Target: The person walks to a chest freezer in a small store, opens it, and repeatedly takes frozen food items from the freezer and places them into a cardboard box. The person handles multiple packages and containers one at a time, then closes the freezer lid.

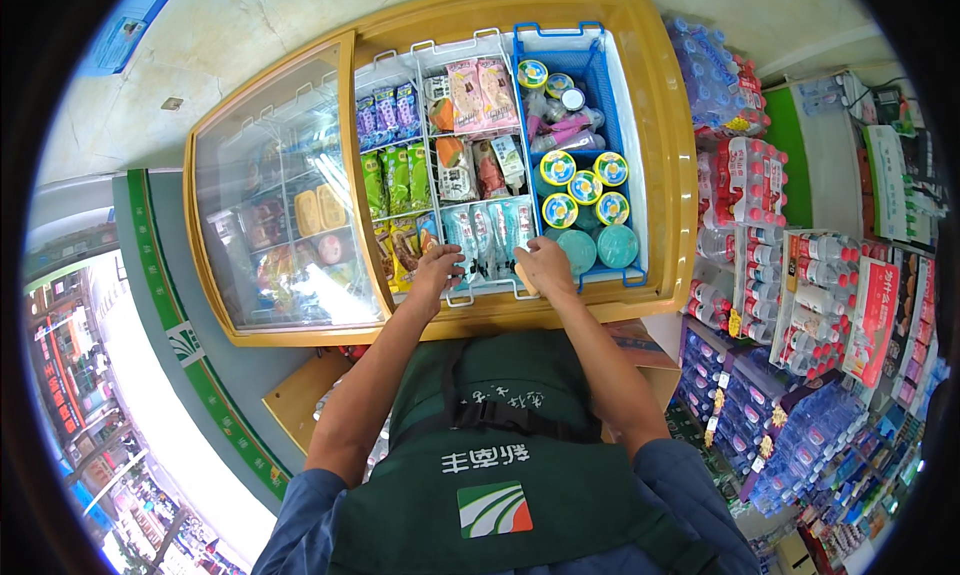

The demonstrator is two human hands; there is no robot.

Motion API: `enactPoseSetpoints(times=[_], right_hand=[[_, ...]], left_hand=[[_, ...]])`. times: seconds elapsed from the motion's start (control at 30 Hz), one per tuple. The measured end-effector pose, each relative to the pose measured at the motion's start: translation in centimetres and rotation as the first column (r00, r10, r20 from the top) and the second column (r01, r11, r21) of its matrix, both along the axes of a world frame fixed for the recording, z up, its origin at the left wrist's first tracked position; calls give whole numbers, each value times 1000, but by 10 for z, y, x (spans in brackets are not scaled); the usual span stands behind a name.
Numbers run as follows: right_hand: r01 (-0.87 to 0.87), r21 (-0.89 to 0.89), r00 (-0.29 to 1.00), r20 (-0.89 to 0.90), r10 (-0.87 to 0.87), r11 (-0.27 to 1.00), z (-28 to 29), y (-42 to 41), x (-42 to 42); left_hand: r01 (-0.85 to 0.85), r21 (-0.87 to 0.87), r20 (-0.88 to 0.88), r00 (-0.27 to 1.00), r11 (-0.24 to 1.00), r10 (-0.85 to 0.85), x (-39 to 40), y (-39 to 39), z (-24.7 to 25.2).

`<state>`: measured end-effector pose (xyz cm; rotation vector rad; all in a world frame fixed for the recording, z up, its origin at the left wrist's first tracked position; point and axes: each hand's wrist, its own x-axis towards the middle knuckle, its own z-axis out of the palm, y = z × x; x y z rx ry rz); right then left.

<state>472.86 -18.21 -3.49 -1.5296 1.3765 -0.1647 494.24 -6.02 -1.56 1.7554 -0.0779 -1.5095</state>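
Note:
My left hand (pixel 439 273) is over the front of an open chest freezer, fingers slightly apart, with nothing seen in it. It is beside the light-blue ice-cream packets (pixel 486 237) in a white wire basket (pixel 459 302). My right hand (pixel 547 266) hovers at the other side of these packets, fingers bent. A small pale-orange patch shows under its palm; I cannot tell whether that is a held thing. Left of the packets are yellow packets (pixel 406 254) and green packets (pixel 409 176). Right of them stand teal-lidded tubs (pixel 617 246) and yellow-rimmed tubs (pixel 585 187) in a blue basket (pixel 602 72).
A sliding glass lid (pixel 270 155) covers the freezer's left part. The yellow freezer rim (pixel 660 162) runs between me and the baskets. Shrink-wrapped bottle packs (pixel 750 181) and stocked shelves (pixel 817 305) stand to the right. A bright doorway (pixel 172 395) lies at left.

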Motion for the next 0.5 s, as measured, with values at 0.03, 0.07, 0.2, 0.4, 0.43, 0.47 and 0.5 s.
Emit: enactPoseSetpoints(times=[0.03, 0.07, 0.2, 0.4, 0.43, 0.47, 0.5], right_hand=[[-34, -60, 999, -42, 32, 998, -2, 1, 1], [-69, -118, 995, -86, 59, 991, -4, 3, 2], [-216, -23, 949, -242, 204, 976, -12, -1, 11], [-180, -37, 928, -337, 157, 983, -17, 9, 21], [-168, -18, 924, -352, 151, 986, -15, 10, 23], [-155, 1, 918, -368, 145, 988, -12, 11, 24], [-139, 19, 914, -383, 135, 990, -13, 11, 24]], left_hand=[[-10, 1, -9, 1000, 1000, 10, 0, 0, 0], [-18, 3, -18, 1000, 1000, 18, 1, 1, 0], [-31, 10, -69, 997, 999, 32, 0, 3, -9], [11, 29, -139, 990, 1000, -7, 0, 8, -16], [23, 31, -136, 991, 999, -19, 1, 8, -17], [23, 45, -148, 989, 999, -16, 2, 9, -19], [43, 42, -148, 988, 998, -37, 3, 9, -19]])
